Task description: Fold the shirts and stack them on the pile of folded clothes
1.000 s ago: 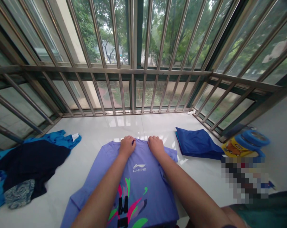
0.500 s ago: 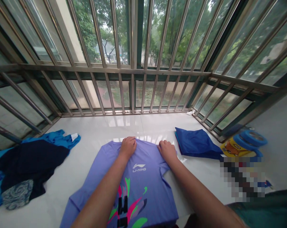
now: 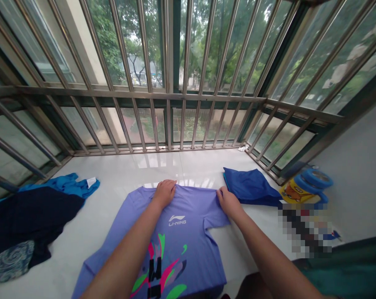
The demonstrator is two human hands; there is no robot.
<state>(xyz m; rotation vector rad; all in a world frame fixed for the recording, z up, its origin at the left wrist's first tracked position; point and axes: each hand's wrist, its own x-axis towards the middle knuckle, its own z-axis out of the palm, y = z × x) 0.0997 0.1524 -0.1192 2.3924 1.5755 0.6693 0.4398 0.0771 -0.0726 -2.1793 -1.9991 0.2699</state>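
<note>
A purple T-shirt (image 3: 175, 245) with a white logo and a colourful print lies face up on the white tiled sill. My left hand (image 3: 164, 193) rests at its collar with the fingers curled onto the cloth. Off to the right, my right hand (image 3: 228, 201) pinches the edge of the shirt's right sleeve, which is stretched out sideways.
A folded dark blue garment (image 3: 250, 187) lies just right of my right hand. A heap of blue and dark clothes (image 3: 32, 216) sits at the left. A yellow and blue toy (image 3: 306, 187) stands by the right wall. Metal window bars (image 3: 169, 91) fence the sill.
My right hand has slid from the collar out to the right, drawing the sleeve flat. My left hand stays at the collar.
</note>
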